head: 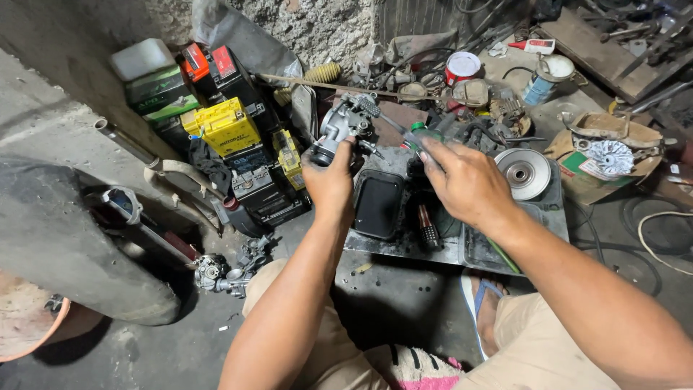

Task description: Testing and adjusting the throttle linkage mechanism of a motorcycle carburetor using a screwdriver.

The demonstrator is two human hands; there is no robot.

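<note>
Left hand (328,180) grips carburetor (343,124), long axis tilted toward upper right; right hand (462,180) closed on green-handled screwdriver (422,136), tip pointing upper left at it.

Yellow battery (225,126) – silver carb (345,123), green-handled screwdriver (422,135); red can (461,68), black tray (377,204).

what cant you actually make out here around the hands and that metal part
- Head view: the screwdriver tip, where it meets the carburetor, is too small to tell.
- Its handle is mostly covered by the right hand.
- The carburetor's lower side is hidden behind the left hand fingers.
- The tray surface is partly hidden by both hands.
</note>
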